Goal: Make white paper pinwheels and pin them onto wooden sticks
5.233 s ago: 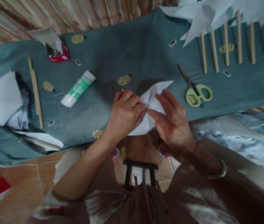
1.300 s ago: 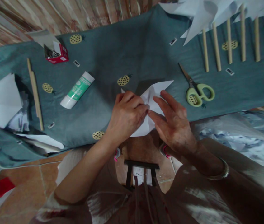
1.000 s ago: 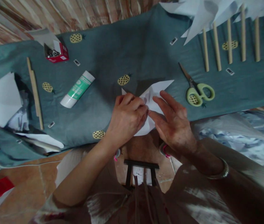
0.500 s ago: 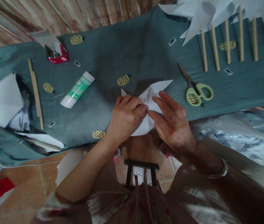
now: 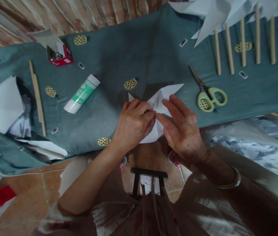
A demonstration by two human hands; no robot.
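A white paper pinwheel (image 5: 163, 93) lies at the table's near edge, its pointed blades partly folded in. My left hand (image 5: 135, 123) is closed on it, thumb and fingers pinching near its centre and covering much of its left side. Over the right side is my right hand (image 5: 182, 126), fingers stretched and apart, with one fingertip touching the centre beside the left thumb. Whatever sits under the fingertips is hidden. To the right lie scissors with light green handles (image 5: 211, 98), and a green and white glue stick (image 5: 82, 93) lies to the left.
Finished-looking paper pinwheels (image 5: 212, 16) on wooden sticks (image 5: 243, 42) lie at the back right. A red box of small metal pieces (image 5: 60, 57) stands open at back left. Wooden sticks (image 5: 38, 98) and paper sheets (image 5: 1, 105) rest at left on the green tablecloth (image 5: 114, 65).
Both hands keep nearly the same place on the pinwheel. The view has shifted very slightly, and nothing has been let go.
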